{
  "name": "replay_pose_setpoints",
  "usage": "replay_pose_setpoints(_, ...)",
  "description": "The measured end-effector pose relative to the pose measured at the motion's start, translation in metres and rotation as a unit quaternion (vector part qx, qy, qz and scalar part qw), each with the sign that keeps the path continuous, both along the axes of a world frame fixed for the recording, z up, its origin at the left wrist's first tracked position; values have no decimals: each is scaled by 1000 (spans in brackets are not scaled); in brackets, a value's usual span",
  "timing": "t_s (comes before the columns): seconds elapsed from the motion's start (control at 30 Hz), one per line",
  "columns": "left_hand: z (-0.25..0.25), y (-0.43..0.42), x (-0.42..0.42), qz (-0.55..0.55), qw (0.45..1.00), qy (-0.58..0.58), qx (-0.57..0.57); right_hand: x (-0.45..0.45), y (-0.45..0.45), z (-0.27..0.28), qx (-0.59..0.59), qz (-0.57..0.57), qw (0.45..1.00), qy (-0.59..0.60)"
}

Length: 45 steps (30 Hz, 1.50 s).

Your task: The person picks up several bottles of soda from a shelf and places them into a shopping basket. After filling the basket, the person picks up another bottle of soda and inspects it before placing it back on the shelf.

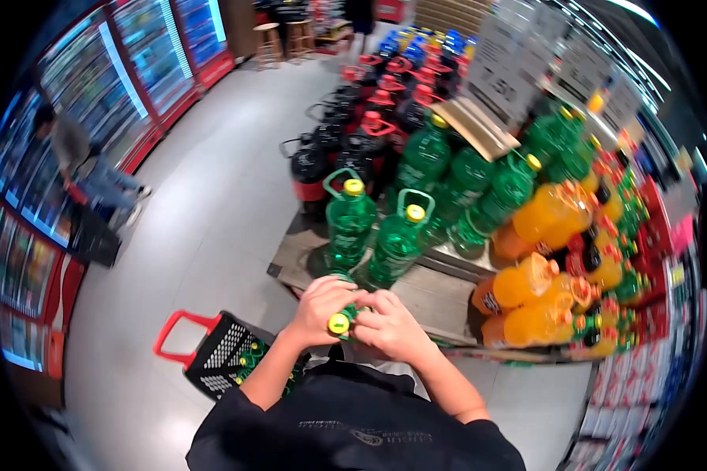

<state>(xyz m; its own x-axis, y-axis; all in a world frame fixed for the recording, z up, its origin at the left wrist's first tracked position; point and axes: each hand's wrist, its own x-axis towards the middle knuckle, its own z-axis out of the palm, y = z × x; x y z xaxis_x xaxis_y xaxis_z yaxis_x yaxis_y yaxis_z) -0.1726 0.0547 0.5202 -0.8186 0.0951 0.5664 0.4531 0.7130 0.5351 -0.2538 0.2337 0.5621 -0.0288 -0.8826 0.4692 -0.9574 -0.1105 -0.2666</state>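
One wooden display platform (440, 298) dominates the area in front, with a black rolling basket (212, 357) on the floor to the left. Two green soda bottles with carry loops (349, 228) stand at the platform's near-left corner. Left hand (326, 306) is curled around a yellow-capped green bottle (339, 323), which sits between the hands; right hand (389, 326) has its fingers bent beside it, can't tell if they're pinching anything. Looks like the handling-it-at-the-top stage to me. Next move, imo, calls for keeping that left grip steady.
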Motion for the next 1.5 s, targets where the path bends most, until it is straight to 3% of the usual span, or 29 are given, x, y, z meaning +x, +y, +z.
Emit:
replay_pose_setpoints(0.27, -21, 72, 42, 80, 997, 8, 4, 10, 36, 22, 106, 189, 976, -24)
replay_pose_setpoints(0.37, -8, 104, 53, 107, 991, -20, 71, 0, 45, 42, 124, 267, 955, -18)
replay_pose_setpoints(0.4, -15, 116, 57, 129, 988, -1, 90, -2, 45, 40, 121, 295, 948, -20)
replay_pose_setpoints(0.5, -46, 150, 79, 190, 964, -98, 160, -1, 43, 22, 167, 361, 917, -30)
replay_pose_setpoints(0.57, -73, 173, 98, 224, 958, -98, 151, 10, 45, -8, 187, 387, 899, -87)
replay_pose_setpoints(0.67, -94, 214, 128, 327, 916, -170, 157, 33, 53, -37, 252, 426, 863, -105)
replay_pose_setpoints(0.77, -99, 249, 156, 384, 869, -192, 246, 62, 63, -57, 281, 478, 831, -50)
replay_pose_setpoints(0.9, -108, 302, 178, 498, 819, -72, 274, 105, 79, -75, 321, 524, 789, 11)
replay_pose_setpoints(0.93, -110, 312, 189, 532, 813, -76, 223, 115, 83, -79, 346, 523, 778, 46)
replay_pose_setpoints(1.03, -124, 346, 225, 618, 745, -90, 233, 150, 92, -82, 396, 509, 757, 106)
replay_pose_setpoints(1.07, -123, 355, 239, 609, 735, -125, 272, 164, 94, -80, 408, 515, 746, 110)
replay_pose_setpoints(1.2, -126, 395, 288, 544, 729, -63, 411, 230, 124, -100, 397, 548, 728, 111)
replay_pose_setpoints(1.33, -173, 430, 344, 540, 734, -141, 388, 285, 157, -112, 454, 515, 724, 67)
replay_pose_setpoints(1.5, -184, 453, 400, 530, 727, -222, 376, 330, 187, -139, 505, 481, 716, 37)
